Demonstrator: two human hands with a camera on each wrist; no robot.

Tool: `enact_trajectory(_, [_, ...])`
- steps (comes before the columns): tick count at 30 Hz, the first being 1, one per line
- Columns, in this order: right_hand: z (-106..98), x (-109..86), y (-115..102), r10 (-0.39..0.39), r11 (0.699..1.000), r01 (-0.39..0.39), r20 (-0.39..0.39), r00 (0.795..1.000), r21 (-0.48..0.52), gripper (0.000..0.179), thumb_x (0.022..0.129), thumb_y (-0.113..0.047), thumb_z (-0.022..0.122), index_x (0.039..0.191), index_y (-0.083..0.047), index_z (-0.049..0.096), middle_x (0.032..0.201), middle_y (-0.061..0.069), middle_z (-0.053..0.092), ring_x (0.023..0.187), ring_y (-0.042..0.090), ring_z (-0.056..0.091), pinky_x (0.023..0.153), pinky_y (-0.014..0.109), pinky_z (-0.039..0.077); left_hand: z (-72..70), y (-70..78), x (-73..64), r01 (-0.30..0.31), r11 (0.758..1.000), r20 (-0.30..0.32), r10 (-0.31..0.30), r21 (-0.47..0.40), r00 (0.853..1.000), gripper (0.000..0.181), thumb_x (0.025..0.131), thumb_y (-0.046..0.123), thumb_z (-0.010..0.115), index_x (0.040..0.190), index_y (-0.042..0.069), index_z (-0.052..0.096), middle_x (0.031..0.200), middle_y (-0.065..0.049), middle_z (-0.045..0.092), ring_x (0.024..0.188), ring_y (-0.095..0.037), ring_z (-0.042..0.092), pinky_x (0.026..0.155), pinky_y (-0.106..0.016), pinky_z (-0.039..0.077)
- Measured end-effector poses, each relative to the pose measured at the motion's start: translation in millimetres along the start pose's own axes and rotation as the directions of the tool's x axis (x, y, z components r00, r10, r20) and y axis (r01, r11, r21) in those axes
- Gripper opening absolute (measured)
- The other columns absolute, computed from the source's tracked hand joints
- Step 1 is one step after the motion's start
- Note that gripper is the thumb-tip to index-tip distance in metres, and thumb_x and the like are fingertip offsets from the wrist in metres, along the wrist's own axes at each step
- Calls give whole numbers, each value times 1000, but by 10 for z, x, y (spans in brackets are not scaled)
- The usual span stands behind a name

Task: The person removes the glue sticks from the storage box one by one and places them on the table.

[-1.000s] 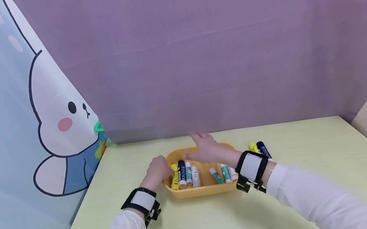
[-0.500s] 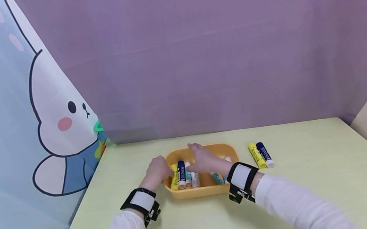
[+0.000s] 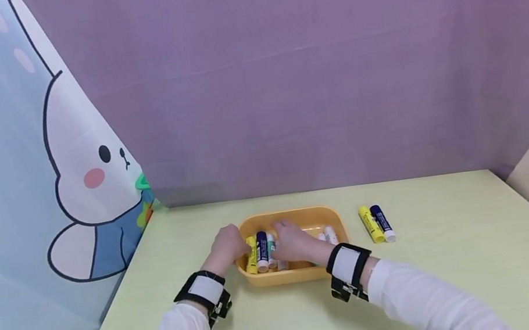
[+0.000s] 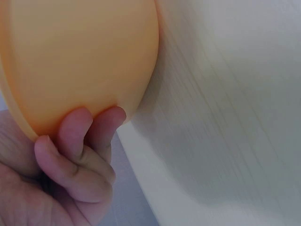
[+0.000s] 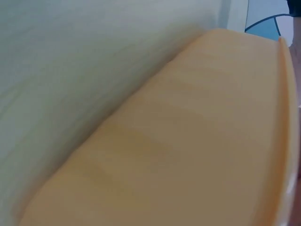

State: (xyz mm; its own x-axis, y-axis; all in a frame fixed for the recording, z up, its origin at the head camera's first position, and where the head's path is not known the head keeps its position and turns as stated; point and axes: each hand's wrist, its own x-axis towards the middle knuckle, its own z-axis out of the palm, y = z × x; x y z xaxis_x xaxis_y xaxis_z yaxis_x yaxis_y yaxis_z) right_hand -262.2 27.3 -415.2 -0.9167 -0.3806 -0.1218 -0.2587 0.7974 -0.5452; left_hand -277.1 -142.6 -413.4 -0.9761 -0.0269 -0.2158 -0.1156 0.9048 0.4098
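An orange-yellow plastic basket [image 3: 292,277] stands on the table with several glue sticks lying in it. At its left end my left hand [image 3: 228,245] grips the rim; in the left wrist view the fingers [image 4: 75,129] bend against the basket's outer wall [image 4: 89,56]. Beside that hand lie a yellow glue stick [image 3: 252,257], a dark blue one [image 3: 262,253] and a teal one [image 3: 270,246]. My right hand [image 3: 295,242] reaches down inside the basket, over a white glue stick [image 3: 283,265]. Its fingertips are hidden, so I cannot tell whether they hold that stick.
White-ended glue sticks [image 3: 330,235] lie in the basket's right part. On the table, right of the basket, are a yellow glue stick [image 3: 371,224] and a dark blue one [image 3: 383,223] side by side. A purple curtain [image 3: 302,76] hangs behind the table [image 3: 443,245].
My right hand has moved left and down into the basket, its spread fingers drawing in. The left hand keeps its grip on the rim.
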Motion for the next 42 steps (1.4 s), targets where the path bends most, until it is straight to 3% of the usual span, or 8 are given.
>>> enact_trajectory(6, [57, 18, 24, 59, 998, -60, 52, 997, 9, 80, 81, -26, 73, 141, 6, 31, 144, 24, 35, 120, 30, 48, 102, 42, 42, 3, 5, -5, 5, 1000, -5, -5, -12, 1000, 33, 79, 10, 70, 105, -6, 56, 78, -12, 60, 55, -18, 60, 43, -23, 48])
enact_trajectory(14, [85, 52, 42, 84, 996, -83, 40, 996, -24, 67, 83, -24, 69, 133, 10, 41, 135, 26, 42, 110, 27, 52, 98, 40, 45, 5, 6, -1, 0, 1000, -6, 0, 2, 1000, 30, 79, 10, 69, 102, -5, 57, 77, -11, 59, 54, -18, 60, 43, -23, 48])
enact_trajectory(20, [89, 65, 54, 77, 997, -76, 25, 997, -32, 46, 81, -23, 70, 110, 11, 56, 125, 24, 49, 95, 23, 53, 91, 38, 49, 6, 4, 1, 5, 1000, -5, -5, 3, 1000, 30, 79, 9, 69, 102, -5, 56, 77, -11, 59, 53, -18, 60, 42, -23, 47])
enact_trajectory(25, [92, 65, 69, 60, 998, -60, 11, 998, -20, 26, 80, -22, 71, 78, 2, 61, 116, 20, 52, 87, 21, 51, 84, 36, 49, 13, -6, 11, 4, 1000, -6, -4, -3, 1000, 30, 79, 9, 69, 102, -6, 56, 77, -12, 59, 52, -18, 60, 41, -23, 47])
enact_trajectory(31, [99, 71, 89, 60, 998, -60, 10, 998, 10, 25, 79, -21, 72, 74, -2, 58, 111, 18, 53, 83, 21, 49, 78, 35, 48, 20, -7, 16, 1, 1000, -4, -1, 5, 1000, 30, 79, 10, 69, 101, -6, 57, 76, -11, 60, 52, -18, 60, 41, -22, 47])
enact_trajectory(38, [117, 74, 112, 59, 998, -58, 0, 998, 30, 29, 79, -19, 72, 60, -4, 56, 118, 20, 53, 93, 23, 48, 90, 39, 45, 20, 11, 10, 16, 1000, 5, -16, 7, 1000, 33, 79, 11, 70, 103, -5, 55, 78, -11, 59, 54, -18, 60, 43, -22, 48])
enact_trajectory(42, [107, 80, 115, 38, 998, -38, -1, 999, 46, 29, 78, -18, 71, 59, -6, 53, 99, 14, 56, 83, 21, 48, 79, 34, 45, 14, 10, 17, 18, 1000, 2, -18, 3, 1000, 32, 79, 10, 70, 102, -5, 55, 78, -11, 59, 54, -18, 60, 43, -22, 48])
